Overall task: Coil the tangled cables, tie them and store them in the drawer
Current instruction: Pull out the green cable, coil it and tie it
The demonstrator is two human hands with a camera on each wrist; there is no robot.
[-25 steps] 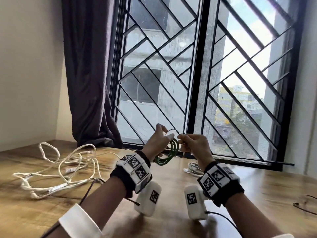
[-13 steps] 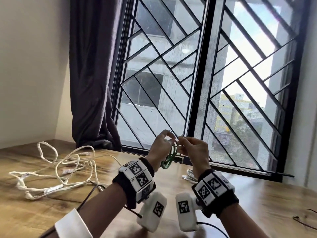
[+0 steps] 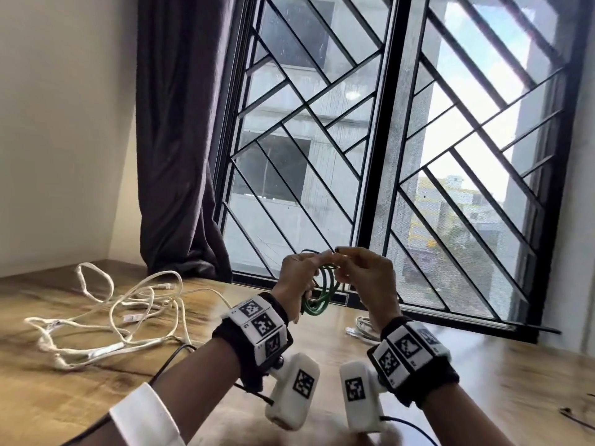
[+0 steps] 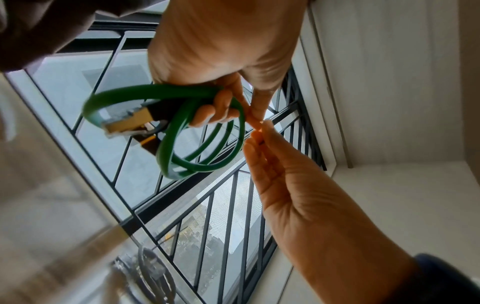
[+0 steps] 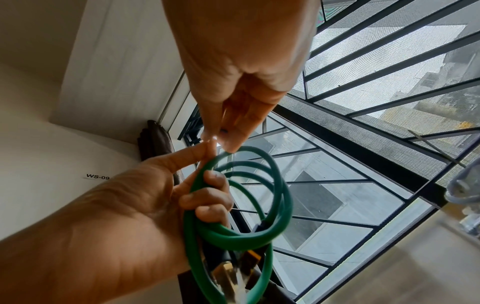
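Observation:
A green cable [image 3: 323,296] is wound into a small coil and hangs in front of the window. My left hand [image 3: 306,268] grips the coil's top, with its lower fingers curled through the loops [image 5: 210,197]. The cable's gold plugs [image 4: 124,121] dangle inside the coil. My right hand [image 3: 351,265] meets the left at the coil's top and pinches a thin tie [image 5: 225,131] between its fingertips. The left forefinger and thumb [image 4: 253,115] touch those fingertips. A tangled white cable [image 3: 128,313] lies loose on the wooden table [image 3: 80,407] to the left.
A grey coiled cable [image 3: 362,328] lies on the table under my right hand, near the window frame. A dark curtain [image 3: 180,140] hangs at the left of the barred window [image 3: 386,156]. A thin black cable [image 3: 576,420] lies at the right edge.
Both hands have stayed together at the top of the green coil, fingers working closer. The view has shifted a little to the left and upward.

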